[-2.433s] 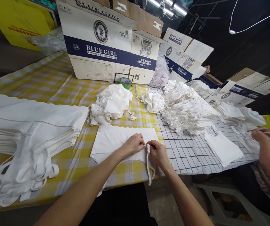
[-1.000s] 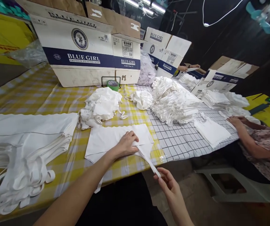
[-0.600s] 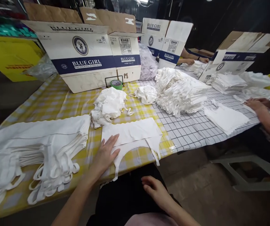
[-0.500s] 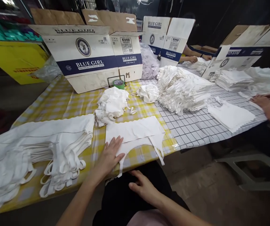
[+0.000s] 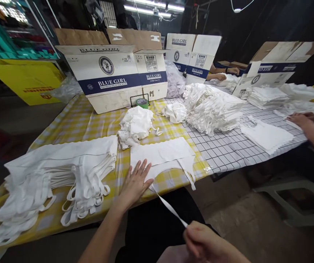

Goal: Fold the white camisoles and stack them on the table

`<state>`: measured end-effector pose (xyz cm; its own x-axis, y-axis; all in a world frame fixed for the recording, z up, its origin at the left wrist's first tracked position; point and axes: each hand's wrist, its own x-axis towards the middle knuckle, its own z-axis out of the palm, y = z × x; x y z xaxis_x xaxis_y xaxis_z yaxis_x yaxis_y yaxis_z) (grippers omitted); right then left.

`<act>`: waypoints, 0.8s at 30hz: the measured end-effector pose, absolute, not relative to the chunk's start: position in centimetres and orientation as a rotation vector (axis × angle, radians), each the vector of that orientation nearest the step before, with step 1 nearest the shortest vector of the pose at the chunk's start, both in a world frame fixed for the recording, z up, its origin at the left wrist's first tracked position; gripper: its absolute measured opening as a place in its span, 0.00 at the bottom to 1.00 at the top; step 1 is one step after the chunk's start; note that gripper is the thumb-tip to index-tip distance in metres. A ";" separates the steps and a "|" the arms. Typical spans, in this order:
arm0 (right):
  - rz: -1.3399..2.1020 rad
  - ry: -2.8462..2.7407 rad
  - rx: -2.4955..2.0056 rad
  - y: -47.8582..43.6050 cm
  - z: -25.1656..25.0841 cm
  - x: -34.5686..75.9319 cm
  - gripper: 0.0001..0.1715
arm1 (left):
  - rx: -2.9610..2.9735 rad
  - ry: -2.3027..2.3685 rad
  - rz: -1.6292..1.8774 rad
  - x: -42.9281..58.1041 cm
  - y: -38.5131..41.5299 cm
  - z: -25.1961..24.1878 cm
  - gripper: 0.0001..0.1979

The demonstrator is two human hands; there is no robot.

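Observation:
A white strappy garment (image 5: 165,151), like a camisole, lies flat on the yellow checked cloth in front of me. My left hand (image 5: 136,180) rests on its left side with the fingers spread. Over my lap, my right hand (image 5: 205,237) pinches the end of one shoulder strap (image 5: 172,209), which runs taut from the garment down past the table edge. The other strap (image 5: 187,174) hangs loose at the right. To the left, a thick stack of similar white garments (image 5: 61,160) lies with its straps drooping over the edge.
Small white heaps (image 5: 136,126) and a large pile of white garments (image 5: 213,106) lie beyond. A green tape roll (image 5: 142,103) sits by a printed carton (image 5: 113,78). At the right, another person's hands (image 5: 301,118) rest near a flat white garment (image 5: 266,135). A stool (image 5: 296,208) stands below.
My right hand has taken hold of the left strap and drawn it toward me, down and to the right. My left hand stays on the garment. The head view has tilted up slightly.

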<state>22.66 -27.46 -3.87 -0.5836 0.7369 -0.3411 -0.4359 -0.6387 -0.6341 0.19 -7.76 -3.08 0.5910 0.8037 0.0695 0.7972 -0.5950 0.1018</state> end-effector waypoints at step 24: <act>1.600 -1.310 -1.271 -23.0 -4.1 13.3 0.24 | 2.680 1.372 0.169 0.1 -8.0 -2.5 0.29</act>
